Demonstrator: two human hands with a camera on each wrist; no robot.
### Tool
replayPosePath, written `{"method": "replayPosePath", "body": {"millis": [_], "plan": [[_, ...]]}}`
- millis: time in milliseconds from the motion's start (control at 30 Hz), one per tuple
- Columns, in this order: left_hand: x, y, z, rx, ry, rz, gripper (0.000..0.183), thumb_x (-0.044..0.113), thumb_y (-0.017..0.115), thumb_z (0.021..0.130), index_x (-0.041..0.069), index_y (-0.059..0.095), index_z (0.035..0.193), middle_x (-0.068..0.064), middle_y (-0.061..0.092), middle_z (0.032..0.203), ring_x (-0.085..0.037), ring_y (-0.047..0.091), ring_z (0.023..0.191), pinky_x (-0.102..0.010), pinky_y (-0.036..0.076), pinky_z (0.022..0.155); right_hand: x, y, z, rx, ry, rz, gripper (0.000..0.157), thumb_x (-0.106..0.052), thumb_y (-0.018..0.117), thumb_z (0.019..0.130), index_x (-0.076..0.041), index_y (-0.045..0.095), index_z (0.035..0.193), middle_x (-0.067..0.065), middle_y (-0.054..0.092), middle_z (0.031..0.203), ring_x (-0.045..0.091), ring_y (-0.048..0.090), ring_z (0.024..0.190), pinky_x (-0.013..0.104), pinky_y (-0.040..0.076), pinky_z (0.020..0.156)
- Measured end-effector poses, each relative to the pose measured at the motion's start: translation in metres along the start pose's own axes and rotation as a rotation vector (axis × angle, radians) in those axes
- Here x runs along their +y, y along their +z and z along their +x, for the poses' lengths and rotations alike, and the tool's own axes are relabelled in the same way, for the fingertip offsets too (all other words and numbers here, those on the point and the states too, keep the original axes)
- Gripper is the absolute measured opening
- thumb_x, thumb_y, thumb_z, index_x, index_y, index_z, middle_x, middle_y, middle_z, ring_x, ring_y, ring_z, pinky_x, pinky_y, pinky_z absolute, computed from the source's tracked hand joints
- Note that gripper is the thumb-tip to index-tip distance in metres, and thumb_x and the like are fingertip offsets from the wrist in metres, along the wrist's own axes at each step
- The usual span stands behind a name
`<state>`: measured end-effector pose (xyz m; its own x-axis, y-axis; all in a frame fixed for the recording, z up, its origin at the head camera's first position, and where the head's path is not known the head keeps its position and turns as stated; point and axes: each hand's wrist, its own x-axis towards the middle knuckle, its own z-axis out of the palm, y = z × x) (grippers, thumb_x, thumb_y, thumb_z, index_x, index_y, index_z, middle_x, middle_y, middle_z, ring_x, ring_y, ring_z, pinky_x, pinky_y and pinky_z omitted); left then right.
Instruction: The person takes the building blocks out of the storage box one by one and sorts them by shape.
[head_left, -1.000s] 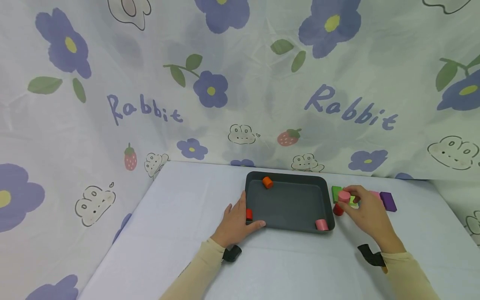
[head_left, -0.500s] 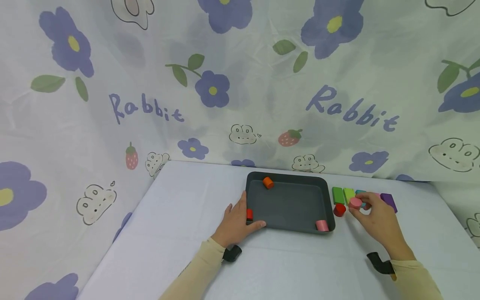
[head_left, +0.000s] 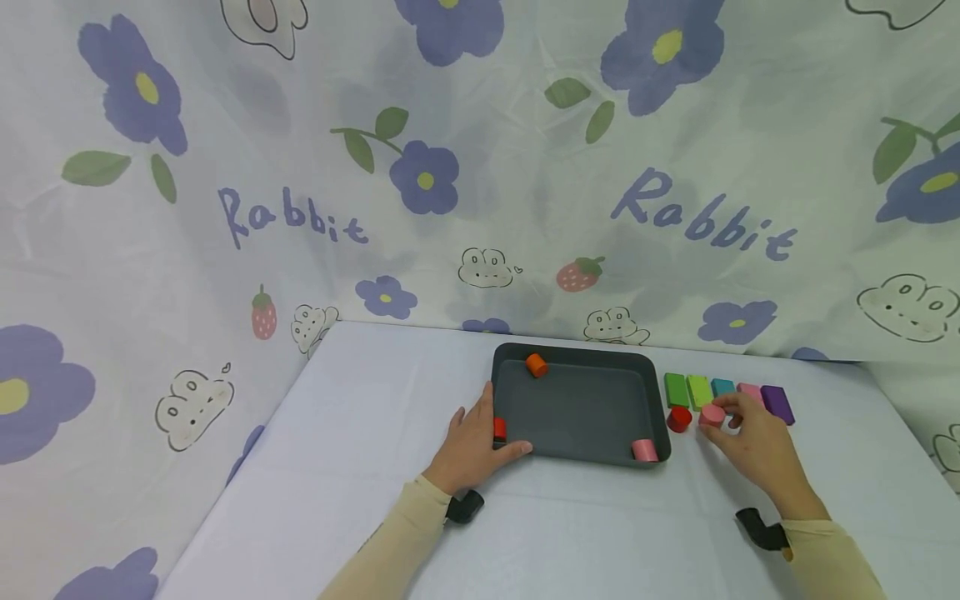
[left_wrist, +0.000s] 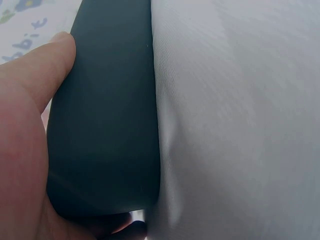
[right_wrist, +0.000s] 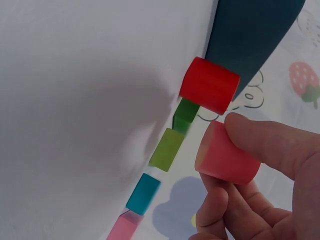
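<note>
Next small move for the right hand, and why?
Probably settle the held pink cylinder on the white cloth and release: the right hand pinches it beside the red cylinder, with the coloured blocks just behind. Whether it touches the cloth isn't clear.

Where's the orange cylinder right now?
In the head view, the orange cylinder is inside the dark tray, near its far wall, toward the left corner.

Even light in the head view, dimmer wrist views (soft-edged shadow [right_wrist: 122, 92] on the tablecloth [right_wrist: 55, 190]).
</note>
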<state>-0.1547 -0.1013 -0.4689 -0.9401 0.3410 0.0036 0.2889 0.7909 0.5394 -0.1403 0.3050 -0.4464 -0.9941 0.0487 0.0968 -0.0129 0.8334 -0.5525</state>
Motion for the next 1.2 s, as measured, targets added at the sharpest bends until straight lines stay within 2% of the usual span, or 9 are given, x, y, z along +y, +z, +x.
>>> {"method": "replayPosePath", "body": {"millis": [400, 1200], "plan": [[0.0, 0.001, 0.0, 0.004, -0.005, -0.003, 0.114, 0.068, 0.061, 0.089, -0.004, 0.007, 0.159, -0.018, 0.027, 0.162, -0.033, 0.033, 0.147, -0.061, 0.018, 0.117, 0.005, 0.002, 0.007, -0.087, 0.06, -0.005, 0.047, -0.02, 0.081, 0.084, 0.007, 0.059, 0.116, 0.024, 0.064, 0.101, 0.039, 0.053, 0.093, 0.032, 0.049, 0.061], [0.0, 0.002, 0.001, 0.007, -0.002, 0.005, 0.114, 0.068, 0.062, 0.089, -0.004, 0.008, 0.159, -0.018, 0.027, 0.162, -0.033, 0.034, 0.146, -0.062, 0.019, 0.117, 0.01, -0.001, 0.02, -0.173, 0.057, -0.018, 0.045, -0.018, 0.082, 0.083, 0.008, 0.058, 0.112, 0.018, 0.063, 0.094, 0.032, 0.056, 0.086, 0.035, 0.051, 0.064]]}}
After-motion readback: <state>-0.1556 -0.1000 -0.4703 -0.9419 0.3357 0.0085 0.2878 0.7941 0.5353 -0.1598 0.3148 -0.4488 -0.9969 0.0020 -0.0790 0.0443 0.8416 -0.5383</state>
